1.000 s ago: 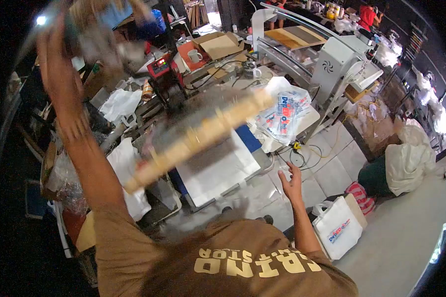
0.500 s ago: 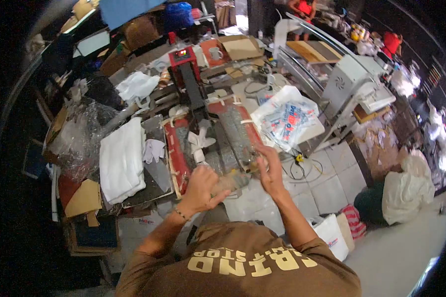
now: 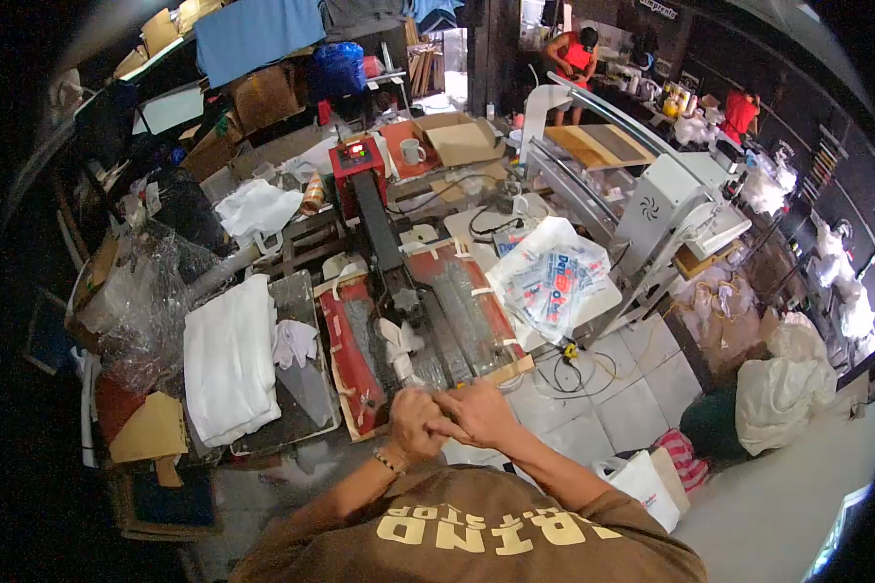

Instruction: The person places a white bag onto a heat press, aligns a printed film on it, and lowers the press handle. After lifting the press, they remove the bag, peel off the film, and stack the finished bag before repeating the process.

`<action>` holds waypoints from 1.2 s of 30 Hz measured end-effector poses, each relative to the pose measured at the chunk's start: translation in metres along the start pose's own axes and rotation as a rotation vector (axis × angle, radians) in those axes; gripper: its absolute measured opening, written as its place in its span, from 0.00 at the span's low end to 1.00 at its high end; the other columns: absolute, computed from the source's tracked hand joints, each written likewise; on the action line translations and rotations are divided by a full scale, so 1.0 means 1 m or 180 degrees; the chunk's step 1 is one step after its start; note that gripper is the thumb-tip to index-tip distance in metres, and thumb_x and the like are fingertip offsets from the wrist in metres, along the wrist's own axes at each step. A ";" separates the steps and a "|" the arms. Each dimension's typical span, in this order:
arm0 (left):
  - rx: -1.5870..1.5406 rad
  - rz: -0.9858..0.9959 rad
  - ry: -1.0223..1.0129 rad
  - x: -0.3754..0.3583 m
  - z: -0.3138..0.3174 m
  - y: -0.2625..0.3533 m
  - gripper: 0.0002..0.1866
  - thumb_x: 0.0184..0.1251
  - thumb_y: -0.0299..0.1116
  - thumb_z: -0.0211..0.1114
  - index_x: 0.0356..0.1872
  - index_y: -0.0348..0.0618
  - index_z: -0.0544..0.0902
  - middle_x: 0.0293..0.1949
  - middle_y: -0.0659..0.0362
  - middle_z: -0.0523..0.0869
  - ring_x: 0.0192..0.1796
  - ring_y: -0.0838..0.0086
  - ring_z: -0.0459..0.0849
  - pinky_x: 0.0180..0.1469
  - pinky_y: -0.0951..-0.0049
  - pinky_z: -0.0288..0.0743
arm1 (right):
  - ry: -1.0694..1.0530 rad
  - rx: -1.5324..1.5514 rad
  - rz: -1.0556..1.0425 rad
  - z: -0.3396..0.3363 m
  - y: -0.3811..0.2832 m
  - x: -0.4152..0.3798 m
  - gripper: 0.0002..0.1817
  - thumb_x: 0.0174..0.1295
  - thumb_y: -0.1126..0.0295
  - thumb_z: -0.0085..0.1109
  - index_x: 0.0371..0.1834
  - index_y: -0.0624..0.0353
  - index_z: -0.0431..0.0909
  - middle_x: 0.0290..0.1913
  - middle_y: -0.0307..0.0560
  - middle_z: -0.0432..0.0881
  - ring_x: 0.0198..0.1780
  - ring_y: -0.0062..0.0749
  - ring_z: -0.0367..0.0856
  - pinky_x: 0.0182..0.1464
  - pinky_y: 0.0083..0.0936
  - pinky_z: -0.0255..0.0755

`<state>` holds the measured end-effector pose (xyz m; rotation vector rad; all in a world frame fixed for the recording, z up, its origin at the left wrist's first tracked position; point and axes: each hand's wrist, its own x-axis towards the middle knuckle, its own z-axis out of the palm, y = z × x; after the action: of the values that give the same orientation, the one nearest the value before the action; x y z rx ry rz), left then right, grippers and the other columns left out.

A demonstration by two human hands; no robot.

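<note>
My left hand (image 3: 416,425) is closed at the near end of the press handle (image 3: 400,358), which is wrapped in white cloth. My right hand (image 3: 480,416) presses against it from the right, fingers bent inward; whatever lies between the fingers is hidden. The handle belongs to a heat press with a long black arm (image 3: 377,228) and a red control box (image 3: 356,160) with lit digits. Beneath the arm is a red board (image 3: 462,291) covered with clear plastic and edged with tape strips.
Folded white cloth (image 3: 228,360) lies left, beside crumpled clear plastic (image 3: 156,282). Printed plastic bags (image 3: 554,277) lie right, before a larger white press (image 3: 651,209). A white mug (image 3: 412,152) stands at the back. Cables (image 3: 578,369) trail over floor tiles. Two people in red (image 3: 576,58) are farther off.
My right hand, open and apart before, has come in against my left. The blurred tan-grey thing between the hands no longer shows. The view has shifted, so the handle appears lower.
</note>
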<state>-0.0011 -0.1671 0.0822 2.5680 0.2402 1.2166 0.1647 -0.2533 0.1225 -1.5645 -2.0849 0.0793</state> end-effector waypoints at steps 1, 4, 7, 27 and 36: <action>0.0019 -0.0047 -0.0054 0.004 -0.001 0.001 0.10 0.59 0.43 0.58 0.27 0.48 0.79 0.30 0.53 0.77 0.37 0.50 0.78 0.51 0.49 0.71 | -0.0009 0.0035 -0.0013 0.004 0.005 0.000 0.25 0.70 0.50 0.54 0.59 0.58 0.77 0.27 0.50 0.81 0.31 0.49 0.81 0.39 0.41 0.69; 0.0051 -0.0196 -0.0142 0.017 -0.016 0.013 0.11 0.58 0.40 0.63 0.30 0.43 0.77 0.31 0.52 0.77 0.39 0.51 0.78 0.51 0.49 0.70 | -0.0133 0.0489 0.0259 0.015 0.013 -0.002 0.30 0.70 0.41 0.50 0.58 0.57 0.78 0.28 0.59 0.82 0.33 0.60 0.81 0.45 0.53 0.69; -0.0577 -0.0118 -0.0470 0.006 -0.030 -0.013 0.19 0.56 0.45 0.71 0.35 0.39 0.77 0.38 0.49 0.77 0.46 0.52 0.77 0.52 0.53 0.71 | -0.0204 0.0436 0.0321 -0.002 0.000 0.004 0.28 0.71 0.41 0.49 0.50 0.58 0.80 0.27 0.59 0.82 0.33 0.60 0.81 0.45 0.52 0.69; -0.2672 -0.0558 0.0737 0.228 -0.166 0.002 0.34 0.79 0.64 0.43 0.55 0.41 0.78 0.51 0.59 0.84 0.54 0.76 0.81 0.60 0.75 0.72 | 0.1671 -0.0864 -0.0882 -0.223 -0.069 0.150 0.25 0.69 0.41 0.52 0.42 0.52 0.83 0.26 0.52 0.84 0.25 0.49 0.84 0.27 0.39 0.75; -0.1510 -0.1070 0.1320 0.410 -0.277 -0.084 0.49 0.67 0.78 0.42 0.72 0.44 0.70 0.59 0.51 0.82 0.60 0.72 0.80 0.59 0.53 0.73 | 0.2759 0.1249 -0.0630 -0.170 -0.007 0.075 0.06 0.64 0.72 0.62 0.35 0.64 0.84 0.29 0.47 0.83 0.32 0.34 0.81 0.36 0.27 0.71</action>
<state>0.0401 0.0748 0.5199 1.7800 0.3955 1.4504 0.2188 -0.2314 0.2989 -0.9049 -1.4028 -0.2140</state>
